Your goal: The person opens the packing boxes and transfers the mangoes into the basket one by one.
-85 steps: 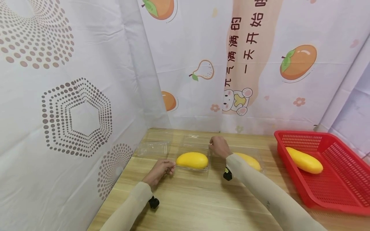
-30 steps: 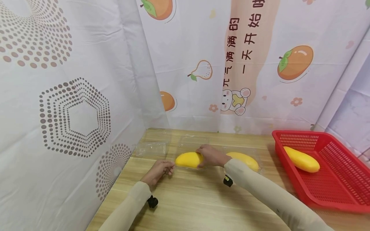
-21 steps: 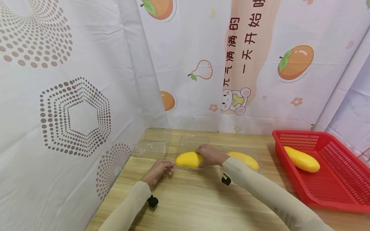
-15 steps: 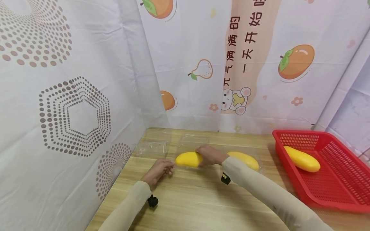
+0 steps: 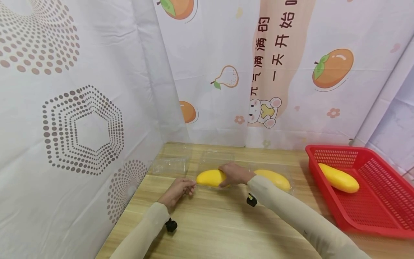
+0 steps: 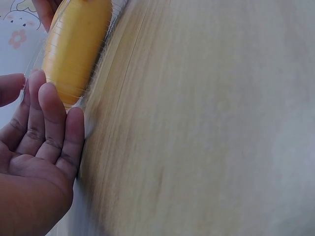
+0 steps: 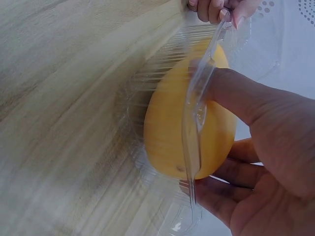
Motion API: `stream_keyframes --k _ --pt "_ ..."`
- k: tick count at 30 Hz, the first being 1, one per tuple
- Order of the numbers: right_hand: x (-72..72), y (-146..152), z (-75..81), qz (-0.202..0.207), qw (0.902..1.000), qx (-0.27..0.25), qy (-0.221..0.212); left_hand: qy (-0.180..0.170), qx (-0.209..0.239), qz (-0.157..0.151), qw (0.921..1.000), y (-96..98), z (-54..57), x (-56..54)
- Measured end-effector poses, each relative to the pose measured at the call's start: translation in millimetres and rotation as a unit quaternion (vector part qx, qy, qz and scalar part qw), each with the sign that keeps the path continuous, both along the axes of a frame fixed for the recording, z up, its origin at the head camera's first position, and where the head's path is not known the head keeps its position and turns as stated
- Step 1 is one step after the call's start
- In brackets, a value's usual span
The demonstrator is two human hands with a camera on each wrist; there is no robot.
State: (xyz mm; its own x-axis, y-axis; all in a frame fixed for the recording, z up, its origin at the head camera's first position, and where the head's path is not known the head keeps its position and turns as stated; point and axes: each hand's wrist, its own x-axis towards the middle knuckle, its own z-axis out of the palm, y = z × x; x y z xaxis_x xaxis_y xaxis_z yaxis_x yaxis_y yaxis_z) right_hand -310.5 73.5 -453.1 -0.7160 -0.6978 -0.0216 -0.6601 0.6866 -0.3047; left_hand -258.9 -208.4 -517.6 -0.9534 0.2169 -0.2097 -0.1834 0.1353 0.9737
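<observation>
A yellow mango (image 5: 208, 178) lies in a clear plastic clamshell box (image 7: 191, 142) whose lid is raised at the back. With its thumb over one side and its fingers on the other, my right hand (image 5: 234, 174) grips the mango inside the box. Part of the fruit is covered by that hand. At the box's left end, my left hand (image 5: 178, 190) pinches the rim between thumb and index finger. Its other fingers (image 6: 53, 105) extend beside the box, near the fruit's tip.
Right of the box, another mango (image 5: 275, 179) sits in clear plastic packaging. A further clear clamshell box (image 5: 169, 165) stands at the back left. The red basket (image 5: 334, 210) at the right holds an elongated yellow fruit (image 5: 339, 178). Printed curtains (image 5: 136, 90) hang at the left and back.
My right hand has come down and forward-left from behind the box's right corner onto the mango. Over the last second both hands have hardly moved. The left hand keeps its place at the rim.
</observation>
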Motion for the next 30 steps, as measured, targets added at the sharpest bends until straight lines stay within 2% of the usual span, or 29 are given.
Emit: stream_keyframes --k 10,21,30 --pt "-3.5 -2.3 -0.6 0.008 0.9998 -0.012 0.012 0.006 0.007 0.001 1.0000 -0.3 0.1 0.0" --pt "-2.9 3.2 -4.2 0.014 0.9985 -0.016 0.051 0.002 0.003 0.015 0.9999 1.6 0.5 2.6" --pt "-0.9 4.6 -2.2 -0.004 0.9988 -0.021 0.043 0.002 0.005 0.021 0.9998 2.8 1.5 3.8"
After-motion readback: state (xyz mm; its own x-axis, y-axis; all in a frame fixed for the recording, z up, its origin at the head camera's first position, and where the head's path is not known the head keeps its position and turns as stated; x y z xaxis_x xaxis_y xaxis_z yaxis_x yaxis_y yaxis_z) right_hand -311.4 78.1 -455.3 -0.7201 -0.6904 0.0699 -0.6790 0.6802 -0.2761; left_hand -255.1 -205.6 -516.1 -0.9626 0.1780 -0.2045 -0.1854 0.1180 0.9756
